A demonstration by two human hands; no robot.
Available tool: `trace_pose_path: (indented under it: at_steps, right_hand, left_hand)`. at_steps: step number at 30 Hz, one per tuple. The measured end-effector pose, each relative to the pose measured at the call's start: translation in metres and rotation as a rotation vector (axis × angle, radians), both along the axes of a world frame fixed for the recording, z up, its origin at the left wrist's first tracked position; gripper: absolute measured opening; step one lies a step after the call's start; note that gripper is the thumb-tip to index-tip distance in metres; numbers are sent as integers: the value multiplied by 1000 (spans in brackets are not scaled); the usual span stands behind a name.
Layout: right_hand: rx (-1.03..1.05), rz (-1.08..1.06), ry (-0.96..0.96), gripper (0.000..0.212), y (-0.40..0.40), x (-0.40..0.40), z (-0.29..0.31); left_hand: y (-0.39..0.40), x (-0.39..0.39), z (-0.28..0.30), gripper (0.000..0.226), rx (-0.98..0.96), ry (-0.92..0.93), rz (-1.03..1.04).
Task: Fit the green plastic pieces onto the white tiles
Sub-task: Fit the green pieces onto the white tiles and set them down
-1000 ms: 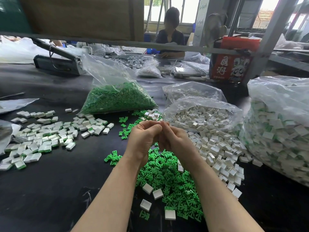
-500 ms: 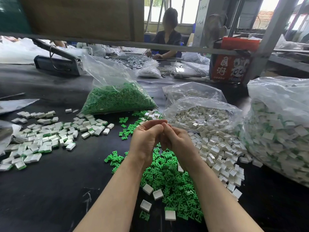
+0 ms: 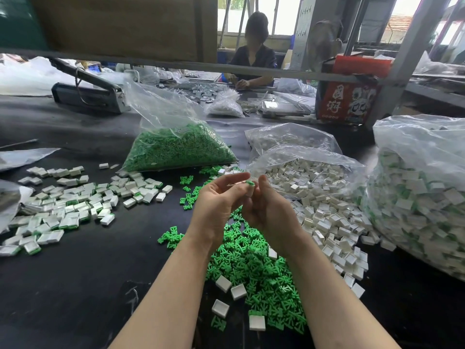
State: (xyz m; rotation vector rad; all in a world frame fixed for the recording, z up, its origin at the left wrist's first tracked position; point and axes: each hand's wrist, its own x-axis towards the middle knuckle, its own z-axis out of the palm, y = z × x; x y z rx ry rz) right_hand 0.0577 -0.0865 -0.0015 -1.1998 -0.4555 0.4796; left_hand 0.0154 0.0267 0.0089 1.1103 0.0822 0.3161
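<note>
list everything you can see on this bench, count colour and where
loose green pieces: many, green, heap on the black bench top under the hands
loose white tiles: many, white, spilling from an open bag on the right
fitted tiles: many, white and green, spread on the left
bag of green pieces: one, clear, centre back
big bag of fitted tiles: one, clear, far right
red box: one, back right
other person: one, dark top, seated beyond
left hand: fingers loosely curled
right hand: pinches a tile with a green piece
</note>
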Motion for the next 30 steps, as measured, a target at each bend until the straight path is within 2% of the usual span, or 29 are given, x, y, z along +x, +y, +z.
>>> trace_pose_path:
  at_steps: [8, 14, 17, 20, 24, 26, 30]
  right_hand:
    - [35, 17, 88, 40, 1, 1, 2]
    - [-146, -60, 24, 44, -1, -2, 4]
    - [-285, -158, -25, 44, -4, -1, 5]
    - [-315, -223, -59, 41, -7, 1, 6]
    - [-313, -267, -84, 42, -10, 2, 7]
    - [-326, -274, -99, 41, -11, 4, 6]
    - [-373, -279, -121, 39, -11, 6, 3]
  left_hand:
    - [4, -1, -1, 25, 134, -42, -8]
    - [11, -2, -1, 22, 235, -54, 27]
    - [27, -3, -5, 17, 260, 36, 162]
    - [51, -3, -14, 15, 279, 162, 365]
    - [75, -2, -20, 13, 162, 259, 491]
    - [78, -3, -20, 13, 90, 267, 461]
    - [72, -2, -17, 15, 81, 225, 375]
